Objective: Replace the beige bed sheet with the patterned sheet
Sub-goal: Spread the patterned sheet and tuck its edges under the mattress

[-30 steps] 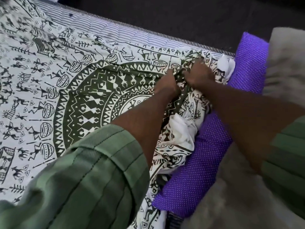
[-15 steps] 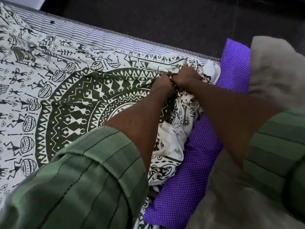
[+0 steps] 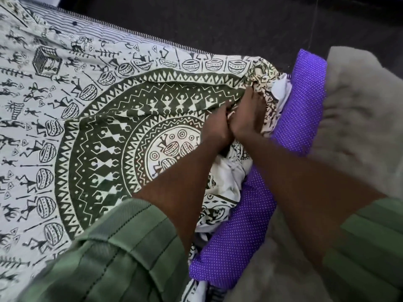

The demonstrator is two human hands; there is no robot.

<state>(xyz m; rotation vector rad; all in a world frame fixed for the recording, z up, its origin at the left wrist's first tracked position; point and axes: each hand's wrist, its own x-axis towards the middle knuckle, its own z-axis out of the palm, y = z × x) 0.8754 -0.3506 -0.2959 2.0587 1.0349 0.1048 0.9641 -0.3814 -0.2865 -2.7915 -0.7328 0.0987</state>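
Mattress, striped edge showing at the far side. Patterned sheet spread over most of it, bunched at right against purple pillow. Left hand and right hand, side by side, fingers apparently curled into the bunched fabric. Best to pull evenly toward the pillow end, smoothing folds. No readable writing.

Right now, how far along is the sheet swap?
Done: the patterned sheet lies spread over most of the striped mattress. In hand: the left hand and right hand both grip a bunched fold of it beside the purple pillow. Left: that bunched side still needs pulling flat, and a strip of mattress along the far edge stays uncovered.
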